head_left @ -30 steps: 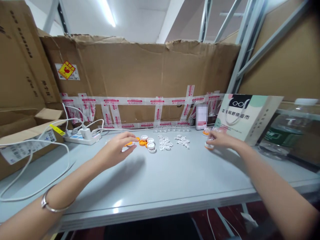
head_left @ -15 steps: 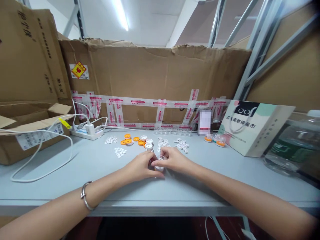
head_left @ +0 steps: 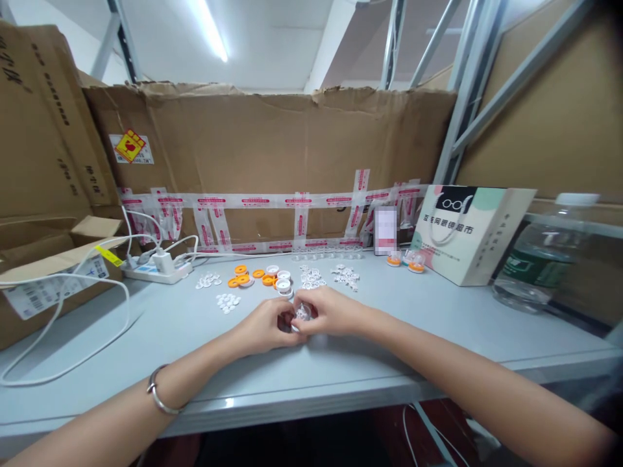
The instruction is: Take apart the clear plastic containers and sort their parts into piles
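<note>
A small round case with a clear dome (head_left: 302, 312) is held between my two hands near the middle of the table. My left hand (head_left: 270, 324) grips it from the left, its thumb low along the near side. From the right, my right hand (head_left: 326, 310) curls its fingers round the clear part. White bits show through the dome; the underside is mostly hidden by fingers. Just beyond lie orange round caps (head_left: 239, 280) and white round caps (head_left: 283, 283), with piles of small white parts (head_left: 311, 277) to their right.
White discs (head_left: 228, 302) lie left of the hands. Clear domes (head_left: 328, 254) line the back by the cardboard. Finished-looking orange-based pieces (head_left: 416, 264) stand near a phone (head_left: 385, 230), a paper bag (head_left: 467, 240) and a water bottle (head_left: 535, 259). A power strip (head_left: 158, 271) with a looping cable sits left.
The camera view has shifted and tilted. My fingers have closed further round the domed case, and the orange at its base no longer shows. Both hands still hold it.
</note>
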Action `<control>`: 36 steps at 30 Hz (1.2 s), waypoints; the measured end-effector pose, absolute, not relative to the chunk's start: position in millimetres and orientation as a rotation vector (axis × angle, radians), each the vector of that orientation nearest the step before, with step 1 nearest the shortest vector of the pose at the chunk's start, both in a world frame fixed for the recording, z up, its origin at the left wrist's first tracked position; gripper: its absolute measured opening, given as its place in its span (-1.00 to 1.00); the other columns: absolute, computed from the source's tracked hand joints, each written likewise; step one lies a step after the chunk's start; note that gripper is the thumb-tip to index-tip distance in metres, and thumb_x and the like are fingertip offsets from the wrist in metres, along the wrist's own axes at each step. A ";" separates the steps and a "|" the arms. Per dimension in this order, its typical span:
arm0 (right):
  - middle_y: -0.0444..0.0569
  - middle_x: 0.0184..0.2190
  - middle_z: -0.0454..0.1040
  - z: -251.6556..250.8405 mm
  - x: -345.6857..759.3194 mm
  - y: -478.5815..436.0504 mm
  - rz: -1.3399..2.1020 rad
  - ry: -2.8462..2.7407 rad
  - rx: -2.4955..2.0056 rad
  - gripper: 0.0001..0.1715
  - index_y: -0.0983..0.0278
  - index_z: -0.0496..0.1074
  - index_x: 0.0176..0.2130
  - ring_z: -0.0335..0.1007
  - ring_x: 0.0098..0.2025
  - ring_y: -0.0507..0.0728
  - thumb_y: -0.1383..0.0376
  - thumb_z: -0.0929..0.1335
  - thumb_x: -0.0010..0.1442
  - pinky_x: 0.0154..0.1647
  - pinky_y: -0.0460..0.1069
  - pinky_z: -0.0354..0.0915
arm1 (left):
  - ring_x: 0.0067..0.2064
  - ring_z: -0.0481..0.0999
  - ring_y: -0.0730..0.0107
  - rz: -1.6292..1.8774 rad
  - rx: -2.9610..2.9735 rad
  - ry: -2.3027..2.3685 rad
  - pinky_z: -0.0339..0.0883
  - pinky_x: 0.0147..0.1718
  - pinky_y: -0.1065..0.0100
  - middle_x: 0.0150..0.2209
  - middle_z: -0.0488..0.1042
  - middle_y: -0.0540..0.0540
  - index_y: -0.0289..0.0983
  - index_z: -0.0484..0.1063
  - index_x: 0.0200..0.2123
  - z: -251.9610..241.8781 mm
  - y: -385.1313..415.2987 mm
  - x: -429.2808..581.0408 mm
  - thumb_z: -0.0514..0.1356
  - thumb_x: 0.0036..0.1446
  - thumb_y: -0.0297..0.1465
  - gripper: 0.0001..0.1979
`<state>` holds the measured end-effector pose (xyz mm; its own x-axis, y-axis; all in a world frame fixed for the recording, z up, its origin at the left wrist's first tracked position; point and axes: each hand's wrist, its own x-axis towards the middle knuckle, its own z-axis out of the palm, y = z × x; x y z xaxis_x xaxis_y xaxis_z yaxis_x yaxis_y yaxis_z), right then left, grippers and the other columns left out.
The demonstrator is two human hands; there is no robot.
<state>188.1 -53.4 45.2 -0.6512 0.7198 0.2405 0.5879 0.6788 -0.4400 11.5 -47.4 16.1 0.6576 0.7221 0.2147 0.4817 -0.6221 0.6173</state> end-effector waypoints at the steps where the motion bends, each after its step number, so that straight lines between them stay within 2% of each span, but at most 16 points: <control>1: -0.19 -0.56 0.27 48.0 189.2 -55.1 0.438 -2.542 -0.983 -0.85 0.27 0.31 -0.35 0.14 -0.51 -0.02 0.28 0.32 -0.01 -0.50 -0.13 0.03 | -0.51 0.22 0.55 0.599 2.334 0.914 0.06 -0.55 0.51 -0.54 0.27 0.06 -0.32 0.28 -0.50 16.6 -47.5 10.9 0.17 -0.07 -0.33 -0.83; 7: -0.12 -0.39 0.33 65.2 194.3 -62.3 0.455 -2.590 -0.806 -0.75 0.24 0.28 -0.21 0.19 -0.39 0.01 0.33 0.30 0.03 -0.41 -0.12 0.13 | -0.49 0.24 0.52 0.582 2.338 0.910 0.10 -0.52 0.49 -0.52 0.31 0.02 -0.34 0.37 -0.42 17.5 -48.3 8.3 0.18 -0.06 -0.26 -0.76; 12: -0.14 -0.43 0.33 72.3 204.3 -38.1 0.443 -2.275 -0.997 -0.71 0.26 0.22 -0.16 0.24 -0.41 0.01 0.22 0.28 0.10 -0.40 -0.10 0.19 | -0.49 0.22 0.53 0.618 2.345 0.955 0.09 -0.54 0.50 -0.52 0.29 0.03 -0.33 0.35 -0.45 16.9 -50.8 6.2 0.19 -0.08 -0.24 -0.75; 15: -0.08 -0.34 0.39 73.9 202.9 5.0 0.311 -2.118 -1.144 -0.65 0.28 0.20 -0.18 0.30 -0.35 0.02 0.17 0.31 0.07 -0.34 -0.09 0.23 | -0.47 0.24 0.52 0.645 2.381 0.946 0.11 -0.51 0.50 -0.49 0.29 0.03 -0.31 0.32 -0.49 16.4 -51.2 5.1 0.18 -0.07 -0.27 -0.80; 17: -0.04 -0.27 0.41 73.2 193.4 40.9 0.140 -2.163 -1.295 -0.69 0.29 0.24 -0.19 0.32 -0.27 0.03 0.20 0.32 0.08 -0.26 -0.08 0.22 | -0.46 0.24 0.52 0.653 2.403 0.929 0.11 -0.50 0.50 -0.49 0.28 0.03 -0.31 0.30 -0.50 16.2 -51.1 4.4 0.17 -0.07 -0.28 -0.80; 20: 0.02 -0.21 0.42 66.1 170.2 89.6 0.059 -2.197 -1.359 -0.72 0.31 0.30 -0.20 0.29 -0.16 0.11 0.28 0.35 0.05 -0.16 -0.01 0.17 | -0.46 0.24 0.51 0.657 2.422 0.908 0.11 -0.50 0.50 -0.49 0.28 0.02 -0.31 0.29 -0.50 16.2 -50.7 3.0 0.17 -0.06 -0.27 -0.79; 26: 0.17 -0.15 0.39 43.0 144.3 130.8 -0.032 -2.250 -1.450 -0.76 0.34 0.38 -0.37 0.11 0.03 0.31 0.36 0.45 -0.11 0.01 0.16 -0.01 | -0.44 0.25 0.50 0.681 2.467 0.889 0.11 -0.49 0.49 -0.47 0.29 0.01 -0.31 0.29 -0.50 14.7 -48.6 0.0 0.16 -0.04 -0.23 -0.76; 29: 0.19 -0.06 0.32 41.9 146.2 129.0 -0.030 -2.192 -1.463 -0.60 0.34 0.36 -0.25 0.04 0.07 0.31 0.29 0.46 -0.13 0.04 0.15 -0.04 | -0.44 0.25 0.50 0.681 2.467 0.880 0.12 -0.49 0.49 -0.47 0.29 0.01 -0.31 0.29 -0.50 14.3 -47.8 -1.1 0.16 -0.04 -0.24 -0.77; 31: 0.20 0.04 0.22 45.6 151.3 118.8 -0.030 -2.116 -1.453 -0.48 0.33 0.28 -0.11 0.00 0.10 0.29 0.20 0.42 -0.06 0.05 0.13 -0.03 | -0.44 0.26 0.50 0.676 2.454 0.879 0.13 -0.48 0.49 -0.46 0.30 0.00 -0.31 0.30 -0.49 14.4 -47.6 -1.9 0.17 -0.04 -0.23 -0.77; 33: 0.18 0.04 0.21 49.1 160.2 97.8 -0.014 -2.055 -1.425 -0.49 0.33 0.19 -0.04 0.08 0.05 0.21 0.11 0.31 0.08 -0.01 0.07 0.05 | -0.43 0.27 0.50 0.669 2.427 0.886 0.14 -0.47 0.48 -0.44 0.31 -0.01 -0.31 0.32 -0.46 14.4 -47.4 -2.5 0.17 -0.04 -0.22 -0.75; 35: 0.07 -0.14 0.35 49.2 171.8 64.6 0.059 -2.064 -1.356 -0.57 0.32 0.18 -0.09 0.25 -0.16 0.08 0.06 0.17 0.20 -0.18 -0.03 0.17 | -0.43 0.27 0.49 0.668 2.393 0.897 0.15 -0.47 0.48 -0.43 0.31 0.00 -0.31 0.33 -0.45 14.1 -47.1 -2.5 0.18 -0.05 -0.20 -0.73; 36: 0.00 -0.27 0.38 47.5 177.5 44.5 0.176 -2.092 -1.254 -0.59 0.31 0.20 -0.15 0.27 -0.29 0.05 0.04 0.11 0.22 -0.28 -0.06 0.19 | -0.44 0.27 0.50 0.668 2.370 0.902 0.14 -0.48 0.48 -0.44 0.31 0.00 -0.31 0.33 -0.44 13.8 -47.0 -2.2 0.18 -0.05 -0.19 -0.73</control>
